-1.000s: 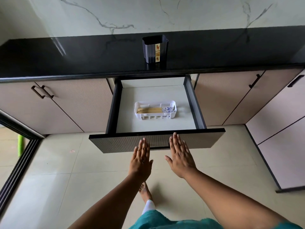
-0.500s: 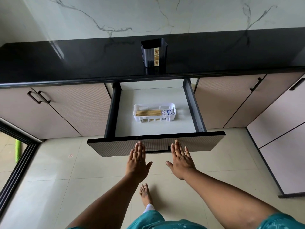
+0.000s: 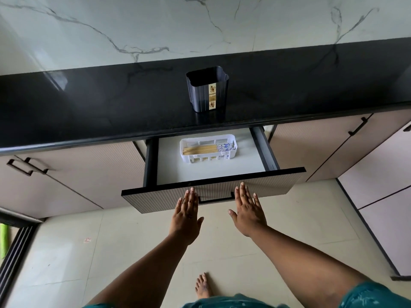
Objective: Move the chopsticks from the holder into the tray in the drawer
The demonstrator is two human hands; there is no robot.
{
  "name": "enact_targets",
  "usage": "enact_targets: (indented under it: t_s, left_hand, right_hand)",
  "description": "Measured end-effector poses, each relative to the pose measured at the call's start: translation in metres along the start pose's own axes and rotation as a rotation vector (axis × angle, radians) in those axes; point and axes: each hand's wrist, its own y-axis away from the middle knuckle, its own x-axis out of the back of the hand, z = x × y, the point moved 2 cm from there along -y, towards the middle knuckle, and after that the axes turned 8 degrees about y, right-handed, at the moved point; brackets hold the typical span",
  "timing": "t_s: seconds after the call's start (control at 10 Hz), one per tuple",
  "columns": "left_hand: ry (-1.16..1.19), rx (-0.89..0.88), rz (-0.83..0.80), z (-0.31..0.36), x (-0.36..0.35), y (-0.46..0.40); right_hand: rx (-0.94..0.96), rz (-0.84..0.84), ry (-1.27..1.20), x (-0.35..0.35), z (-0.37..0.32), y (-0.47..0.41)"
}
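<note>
The chopsticks are lying flat in a bundle inside the tray, their wooden ends pointing toward nine o'clock and their blue-and-white patterned ends toward three o'clock. The tray, a white plastic basket with slotted walls, is sitting on the pale floor of the drawer, toward its back. The drawer is standing partly open. The holder, a dark ribbed cup with a cream floral strip, is standing upright at twelve o'clock from the tray.

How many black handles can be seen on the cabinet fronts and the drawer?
5: two black bar handles together at far left, one on the open drawer's ribbed beige front, two at upper right, the last partly cut off.
</note>
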Motion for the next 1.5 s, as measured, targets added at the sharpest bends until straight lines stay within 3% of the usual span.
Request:
enact_targets:
  t_s: [0.2, 0.6, 0.9, 1.2, 1.4, 1.5]
  left_hand:
    - [0.003, 0.074, -0.019, -0.031, 0.022, -0.065]
    - [0.109, 0.200, -0.055, -0.060, 0.052, -0.203]
    - [0.263, 0.331, -0.124, -0.053, 0.033, -0.256]
    - [0.272, 0.447, -0.114, -0.036, 0.030, -0.268]
    - [0.183, 0.393, -0.155, -0.041, 0.047, -0.258]
    - [0.141, 0.195, -0.079, -0.035, 0.055, -0.239]
  right_hand:
    - [-0.121, -0.030, -0.145, 0.031, -0.003, -0.077]
    - [-0.094, -0.101, -0.218, 0.063, 0.009, -0.216]
    - [-0.063, -0.120, -0.020, 0.037, 0.012, -0.267]
    - [0.048, -0.008, 0.098, 0.028, 0.049, -0.264]
    - [0.007, -0.002, 0.082, 0.046, 0.034, -0.252]
    - [-0.024, 0.009, 0.035, 0.056, 0.023, -0.232]
